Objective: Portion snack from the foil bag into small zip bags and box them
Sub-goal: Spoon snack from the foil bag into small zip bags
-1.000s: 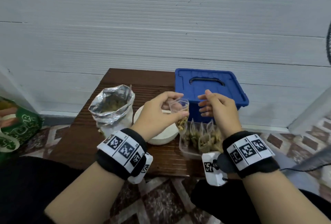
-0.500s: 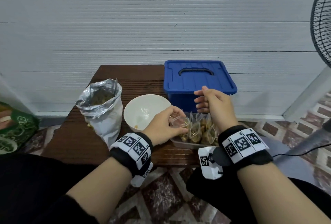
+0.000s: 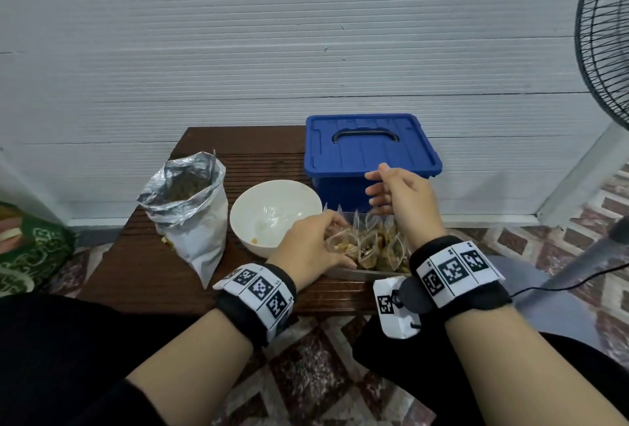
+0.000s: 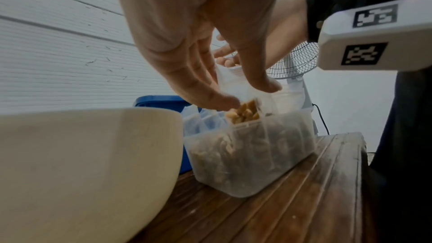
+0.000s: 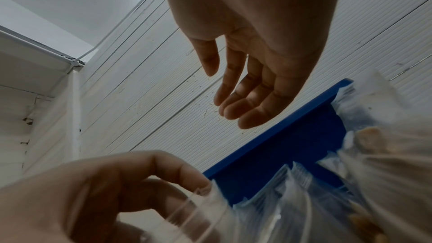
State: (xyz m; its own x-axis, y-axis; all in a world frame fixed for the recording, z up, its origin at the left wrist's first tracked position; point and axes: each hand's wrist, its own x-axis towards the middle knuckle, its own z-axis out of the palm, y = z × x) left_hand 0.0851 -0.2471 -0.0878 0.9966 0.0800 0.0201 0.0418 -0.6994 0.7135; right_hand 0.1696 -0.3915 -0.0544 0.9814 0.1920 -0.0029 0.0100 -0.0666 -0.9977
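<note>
- Now you are sitting at the wooden table [image 3: 143, 276], and the biggest thing on it, the blue box [image 3: 371, 150], is standing at the back with its lid on.
- You are leaving the foil bag [image 3: 190, 211] standing open on the left side. It looks crinkly and soft, so I am guessing it is going to tip easily; holding it low around the middle seems safest.
- You are keeping the white bowl [image 3: 272, 214] between the foil bag and the clear tub [image 4: 252, 156]. It looks hard and smooth, with only a few crumbs showing inside.
- You are working at the clear tub, which is sitting just in front of the blue box and is holding many filled bags standing side by side.
- Your left hand [image 3: 306, 248] is reaching down at the near left corner of the tub. Its thumb and fingers [image 4: 210, 97] are pinching the small zip bag [image 4: 243, 112] by its clear top, and the bag is sitting partly inside the tub.
- That little bag looks light, thin and slippery, and the snack inside looks easy to crush, I think. Pinching the empty top strip, not the full part, seems the best hold.
- Your right hand [image 3: 398, 197] is hovering above the far side of the tub, touching nothing, with its fingers [image 5: 247, 106] loose and gently bent.
</note>
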